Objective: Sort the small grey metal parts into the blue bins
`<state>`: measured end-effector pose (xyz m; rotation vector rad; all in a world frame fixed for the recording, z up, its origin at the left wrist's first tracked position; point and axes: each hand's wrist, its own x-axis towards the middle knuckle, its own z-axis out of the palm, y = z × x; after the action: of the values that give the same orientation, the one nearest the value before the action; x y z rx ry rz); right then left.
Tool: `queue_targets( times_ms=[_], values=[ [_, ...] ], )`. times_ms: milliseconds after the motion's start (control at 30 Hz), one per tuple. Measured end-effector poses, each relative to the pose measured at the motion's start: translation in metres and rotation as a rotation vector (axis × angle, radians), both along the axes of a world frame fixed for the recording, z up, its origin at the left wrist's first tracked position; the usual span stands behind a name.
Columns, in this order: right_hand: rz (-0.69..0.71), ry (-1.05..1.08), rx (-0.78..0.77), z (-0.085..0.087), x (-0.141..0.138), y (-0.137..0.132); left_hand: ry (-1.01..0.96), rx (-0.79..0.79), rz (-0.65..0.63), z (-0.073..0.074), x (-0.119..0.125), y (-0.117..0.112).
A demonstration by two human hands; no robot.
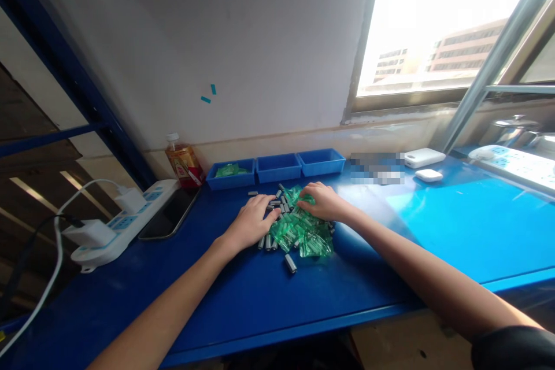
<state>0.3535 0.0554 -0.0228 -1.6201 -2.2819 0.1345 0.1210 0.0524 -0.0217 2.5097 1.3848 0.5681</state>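
A mixed pile of green plastic packets (315, 241) and small grey metal cylinders (268, 241) lies on the blue table. At its left side rests my left hand (252, 224), fingers apart and touching the cylinders. My right hand (324, 202) reaches into the upper right of the pile; its thumb and fingers are curved apart, with green plastic showing between them. One loose cylinder (291, 263) lies nearer to me, in front of the pile. Behind the pile, the left blue tray (229, 181) holds some green packets.
A middle blue tray (278, 171) and a right blue tray (321, 165) continue the row along the wall. To the left are a drink bottle (184, 162), a phone (171, 217) and a power strip (130, 218) with chargers. White cases (424, 157) and another power strip (515, 165) lie right.
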Motion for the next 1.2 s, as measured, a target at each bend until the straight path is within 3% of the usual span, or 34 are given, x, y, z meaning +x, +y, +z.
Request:
queue_targets(
  times_ms=[300,467,567,633,733,833,933,1100,1200],
  values=[
    [-0.224,0.016,-0.052,0.01,-0.013,-0.006,0.017,0.036,-0.087,0.003,0.001,-0.015],
    [-0.175,0.285,0.009,0.014,-0.026,-0.01,-0.045,0.074,-0.076,0.002,-0.003,-0.011],
    [-0.095,0.509,0.147,0.014,-0.033,-0.016,-0.161,0.088,-0.045,0.009,-0.003,-0.012],
    [0.02,0.542,0.328,0.014,-0.036,-0.021,-0.282,0.01,-0.026,0.014,0.0,-0.015],
    [0.218,0.39,0.599,0.014,-0.043,-0.033,-0.564,-0.237,0.002,0.02,0.006,-0.019],
    [0.349,0.242,0.714,0.014,-0.05,-0.044,-0.801,-0.423,0.018,0.024,0.01,-0.023],
    [0.378,0.219,0.711,0.017,-0.054,-0.051,-0.903,-0.423,0.037,0.03,0.007,-0.022],
    [0.235,0.415,0.541,0.021,-0.05,-0.048,-0.813,0.01,0.129,0.039,-0.009,-0.015],
    [0.175,0.624,0.379,0.02,-0.047,-0.043,-0.74,-0.013,0.044,0.035,-0.012,-0.013]
  ],
)
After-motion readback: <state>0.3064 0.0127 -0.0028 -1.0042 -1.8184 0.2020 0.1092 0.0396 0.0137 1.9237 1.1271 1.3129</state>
